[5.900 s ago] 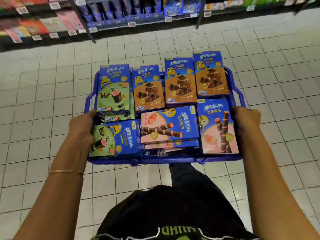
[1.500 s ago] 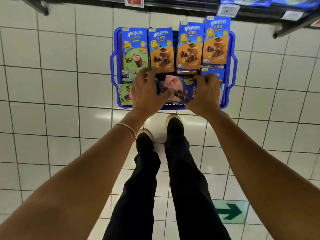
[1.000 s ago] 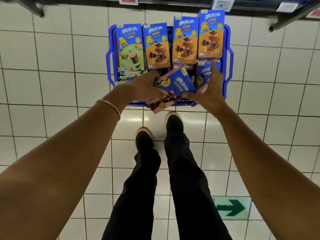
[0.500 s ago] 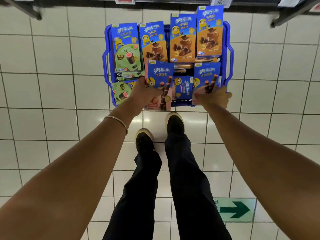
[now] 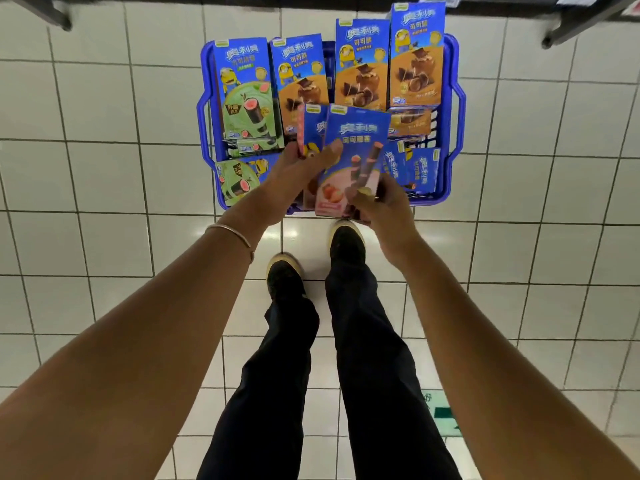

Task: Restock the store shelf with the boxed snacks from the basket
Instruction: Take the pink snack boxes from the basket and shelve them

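White tile floor [image 5: 86, 188]: glossy, grey grout.
Basket [image 5: 453, 98]: blue, upper centre, on floor.
Shelf base [image 5: 588, 19]: top edge.
Left hand [image 5: 294, 178], right hand [image 5: 384, 206]: each closed around pink-fronted boxes [image 5: 353, 157].

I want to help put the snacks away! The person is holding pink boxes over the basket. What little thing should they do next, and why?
Probably lift the pink boxes up toward the shelf edge showing at the top. Both the left hand and the right hand already grip them, raised above the blue basket on the floor, so nothing seems left to do but carry them up.
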{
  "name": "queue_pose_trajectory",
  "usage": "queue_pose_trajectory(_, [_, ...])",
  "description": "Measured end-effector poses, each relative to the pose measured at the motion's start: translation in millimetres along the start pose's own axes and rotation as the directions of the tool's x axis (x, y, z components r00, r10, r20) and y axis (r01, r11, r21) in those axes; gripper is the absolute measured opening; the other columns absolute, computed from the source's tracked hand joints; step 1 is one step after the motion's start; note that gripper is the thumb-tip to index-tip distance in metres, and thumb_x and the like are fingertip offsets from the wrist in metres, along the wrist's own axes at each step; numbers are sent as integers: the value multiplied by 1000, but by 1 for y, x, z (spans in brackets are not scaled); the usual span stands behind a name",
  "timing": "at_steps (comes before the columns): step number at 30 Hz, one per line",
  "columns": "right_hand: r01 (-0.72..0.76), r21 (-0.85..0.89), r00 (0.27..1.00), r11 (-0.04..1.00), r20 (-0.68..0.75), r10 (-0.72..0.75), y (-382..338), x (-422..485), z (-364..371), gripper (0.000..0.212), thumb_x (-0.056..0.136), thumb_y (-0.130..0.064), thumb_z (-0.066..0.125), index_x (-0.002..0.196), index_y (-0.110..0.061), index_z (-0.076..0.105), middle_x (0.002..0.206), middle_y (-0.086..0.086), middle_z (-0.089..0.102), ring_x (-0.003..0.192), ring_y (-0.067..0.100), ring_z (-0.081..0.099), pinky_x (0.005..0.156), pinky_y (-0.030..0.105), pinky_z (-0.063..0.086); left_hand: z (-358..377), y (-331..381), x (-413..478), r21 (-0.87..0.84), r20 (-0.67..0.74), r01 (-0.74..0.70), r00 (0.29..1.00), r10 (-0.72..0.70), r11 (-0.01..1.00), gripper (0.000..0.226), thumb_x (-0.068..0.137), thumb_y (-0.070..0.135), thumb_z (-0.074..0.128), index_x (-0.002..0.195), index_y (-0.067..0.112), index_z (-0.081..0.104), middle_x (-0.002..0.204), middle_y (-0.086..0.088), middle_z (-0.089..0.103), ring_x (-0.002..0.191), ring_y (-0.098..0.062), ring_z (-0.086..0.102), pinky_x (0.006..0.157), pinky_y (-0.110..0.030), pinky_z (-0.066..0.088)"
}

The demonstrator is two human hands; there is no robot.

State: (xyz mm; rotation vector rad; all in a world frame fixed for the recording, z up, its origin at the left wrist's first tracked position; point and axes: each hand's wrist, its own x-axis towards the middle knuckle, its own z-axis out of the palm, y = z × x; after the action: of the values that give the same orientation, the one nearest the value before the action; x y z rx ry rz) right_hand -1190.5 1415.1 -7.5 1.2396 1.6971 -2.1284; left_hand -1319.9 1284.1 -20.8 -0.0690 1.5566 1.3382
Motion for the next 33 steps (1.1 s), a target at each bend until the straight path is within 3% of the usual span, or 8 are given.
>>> queue_pose_trajectory(4, [239,-114,970,964,79,-231,-1,10,15,16,98,-11,62,114,-12,59,101,-9,71,98,10,72,77,29,61,-13,-13,-2,10,-92,-29,995,30,1000,22,95,15,76,115,15,67,105,1,82,95,-22,80,73,-30,63])
queue_pose_trajectory(7, [90,-185,979,979,-164,-121,9,34,2,36,93,-19,68,126,-12,57,118,2,63,112,19,64,91,43,58,-26,-24,-6,-96,-204,16,978,-35,995,30,95,16,75,122,14,63,114,-5,80,102,-29,78,85,-46,64])
queue_pose_trajectory(9, [-71,-518,952,853,-289,-96,21,54,-8,70,84,-23,80,143,-14,44,139,9,49,131,26,48,106,50,47,-32,-31,-8,-122,-224,7,974,-34,993,26,95,20,76,117,19,62,108,0,81,97,-26,79,76,-40,65])
queue_pose_trajectory(11, [-27,-748,975,664,-167,-149,28,69,-14,91,80,-29,83,154,-17,31,155,8,35,142,30,33,114,51,37,-34,-34,-12,-137,-258,12,965,-47,991,39,87,29,77,120,17,59,104,3,81,94,-23,80,68,-37,65])
queue_pose_trajectory(14, [67,-892,986,447,-9,-165,34,83,-13,103,78,-31,83,159,-23,19,163,6,20,147,34,22,112,58,34,-34,-36,-16,-199,-280,-5,959,-52,980,72,82,34,74,141,4,45,121,-9,76,103,-29,78,81,-51,65])
queue_pose_trajectory(17, [44,-940,970,337,-41,-240,37,82,-12,96,79,-34,81,156,-22,25,156,11,28,143,33,28,111,55,38,-35,-36,-17,-243,-279,-13,958,-57,970,66,84,33,74,138,6,47,125,-13,74,108,-33,76,90,-59,61])
queue_pose_trajectory(24, [6,-688,965,726,-186,-185,33,64,-27,75,79,-5,79,143,-12,41,141,16,37,132,27,43,101,40,52,-38,-34,-13,-118,-273,10,961,-42,993,44,92,13,77,128,15,51,106,2,79,95,-23,79,61,-33,62])
queue_pose_trajectory(33, [-224,-648,963,728,-262,63,34,58,-22,74,79,-17,84,141,-14,43,141,14,40,130,27,47,97,31,46,-32,-46,-11,74,-154,12,988,0,997,44,88,1,79,120,21,57,100,13,79,96,-9,78,67,-22,61])
